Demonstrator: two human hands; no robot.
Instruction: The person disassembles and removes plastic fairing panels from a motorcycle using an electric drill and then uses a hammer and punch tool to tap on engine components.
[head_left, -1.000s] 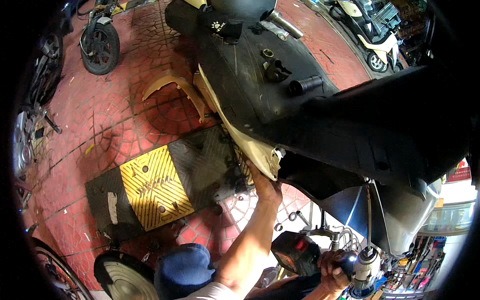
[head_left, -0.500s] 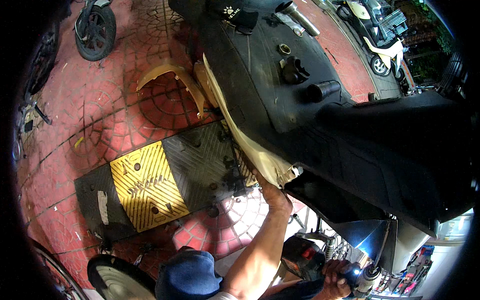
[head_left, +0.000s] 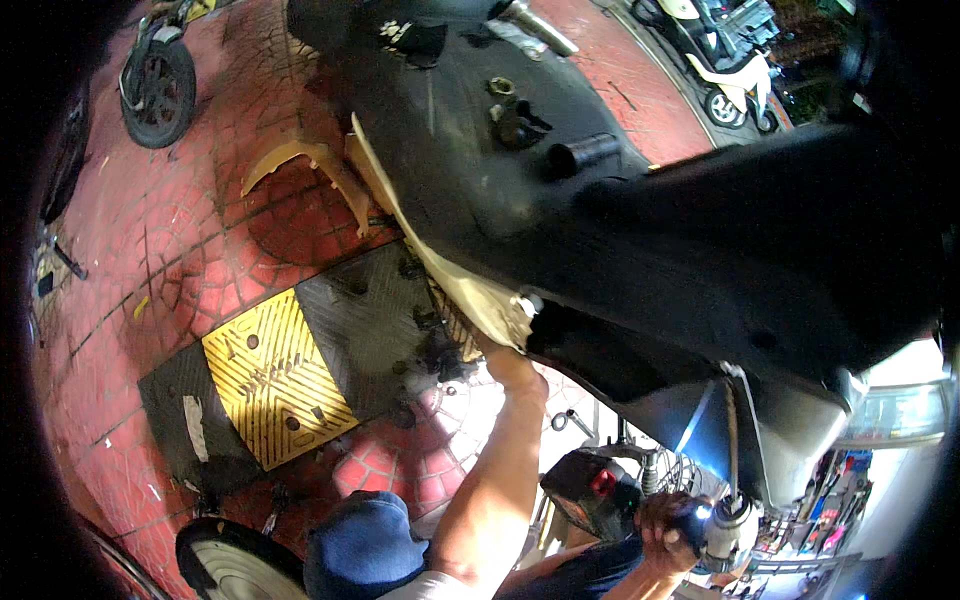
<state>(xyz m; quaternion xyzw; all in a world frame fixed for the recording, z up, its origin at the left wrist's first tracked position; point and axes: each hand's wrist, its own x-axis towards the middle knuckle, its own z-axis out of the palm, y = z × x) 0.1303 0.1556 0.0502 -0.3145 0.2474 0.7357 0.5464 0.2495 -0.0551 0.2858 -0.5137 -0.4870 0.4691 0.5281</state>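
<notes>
My left hand [head_left: 510, 370] grips the lower edge of a cream body panel [head_left: 462, 297] along the side of a black scooter body [head_left: 470, 170], fingers partly hidden beneath it. At lower right, my right hand [head_left: 662, 532] is closed round a silver-and-black power tool [head_left: 728, 532] with a small lit lamp. A long thin shaft runs up from the tool toward the underside of the black bodywork. A dark battery-like block [head_left: 585, 490] with a red detail sits left of that hand. Loose cylindrical black parts [head_left: 580, 155] and a small ring [head_left: 500, 86] rest on the body's upper surface.
A tan curved panel [head_left: 330, 160] and a black-and-yellow ramp mat [head_left: 270, 375] lie on red paving. Parked two-wheelers [head_left: 160, 90] stand upper left, a cream scooter [head_left: 730, 95] upper right. A blue seat or cap-like item [head_left: 365, 540] and wheel [head_left: 230, 560] sit below. Tools [head_left: 830, 510] hang lower right.
The view has shifted, moving the scene around in the frame, and is blurrier now. My left hand stays on the cream panel and my right hand stays on the power tool.
</notes>
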